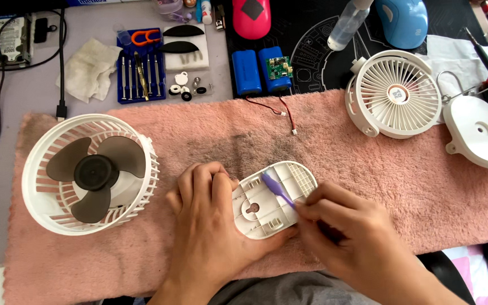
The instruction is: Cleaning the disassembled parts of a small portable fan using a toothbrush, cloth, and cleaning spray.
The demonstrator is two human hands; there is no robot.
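The left hand (207, 226) clamps a white oval cover (272, 199) by its near-left edge, tilting it up off the pink towel (368, 169) so that the ribbed inner face looks at the camera; that seems meant to keep it from sliding and to bare the keyhole slot and clips. The right hand (351, 237) is closed in a pen-like grip on a purple pick (278, 191), whose tip rests on the inner face near the upper middle, just beside the vent slats. The cover lies at the towel's near middle, right in front of the person, and the towel likely cushions it and stops small bits rolling.

To the left, well apart, a white fan cage (88, 172) with grey blades lies face up on the towel. To the upper right a smaller white fan (393, 101) stands near a loose white shell (478, 133) at the towel's edge. Beyond the towel the surface (7, 130) bears a blue screwdriver set (139, 70), a crumpled cloth (88, 68), two blue cells with a green board (266, 69) whose thin wires trail onto the towel, a spray bottle (348, 22), and pink and blue mouse-shaped things at the back.

Nothing lies between the hands and the cover; the wires end well short of it
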